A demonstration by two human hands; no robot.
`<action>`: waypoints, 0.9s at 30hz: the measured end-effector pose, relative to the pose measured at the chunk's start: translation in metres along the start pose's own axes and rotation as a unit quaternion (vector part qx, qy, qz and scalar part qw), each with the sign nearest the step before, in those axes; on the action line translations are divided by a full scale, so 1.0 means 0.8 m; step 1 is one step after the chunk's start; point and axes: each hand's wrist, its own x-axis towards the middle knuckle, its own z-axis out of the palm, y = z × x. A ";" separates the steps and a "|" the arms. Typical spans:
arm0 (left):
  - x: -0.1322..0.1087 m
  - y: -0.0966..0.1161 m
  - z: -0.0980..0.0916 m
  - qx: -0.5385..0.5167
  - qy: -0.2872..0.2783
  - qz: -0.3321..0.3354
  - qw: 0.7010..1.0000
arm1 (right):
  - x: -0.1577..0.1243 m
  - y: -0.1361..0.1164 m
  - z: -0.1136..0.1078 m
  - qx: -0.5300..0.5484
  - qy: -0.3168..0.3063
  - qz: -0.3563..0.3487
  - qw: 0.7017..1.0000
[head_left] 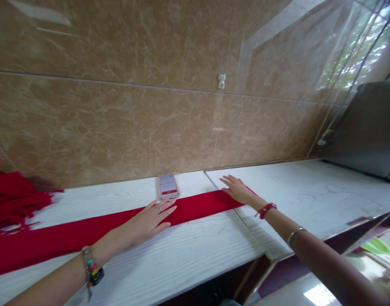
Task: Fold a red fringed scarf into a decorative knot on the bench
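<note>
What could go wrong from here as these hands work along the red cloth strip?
1. The left hand lies flat on the red strip, its fingertips very near the phone, so a sideways sweep might bump it.
2. The beaded bracelet on the left wrist has a hanging end that could snag the cloth.
3. The loose fringed red heap at the far left might tangle if pulled.

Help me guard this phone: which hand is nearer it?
Left: the left hand is just in front of the phone; the right hand is farther off, to the phone's right.
</note>
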 end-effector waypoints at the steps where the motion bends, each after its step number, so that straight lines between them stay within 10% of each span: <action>1: 0.016 0.009 0.002 -0.008 0.001 0.022 1.000 | -0.003 -0.013 0.003 0.021 -0.012 -0.041 0.999; 5: 0.050 0.028 0.017 -0.039 -0.032 0.070 0.996 | -0.022 -0.019 0.021 0.019 -0.045 -0.117 0.992; 12: 0.039 0.024 0.023 -0.052 -0.036 0.090 0.994 | -0.051 0.076 0.019 -0.071 -0.118 0.023 0.990; 16: 0.043 0.029 0.019 -0.050 -0.014 0.085 0.995 | -0.034 0.027 -0.013 -0.031 -0.065 0.036 0.997; 22: 0.043 0.037 0.035 -0.042 0.003 0.066 0.997 | -0.022 -0.101 -0.015 0.055 -0.068 -0.132 0.987; 27: 0.021 0.032 0.027 -0.068 -0.004 0.076 0.995 | -0.036 -0.060 0.020 0.022 -0.086 -0.096 0.991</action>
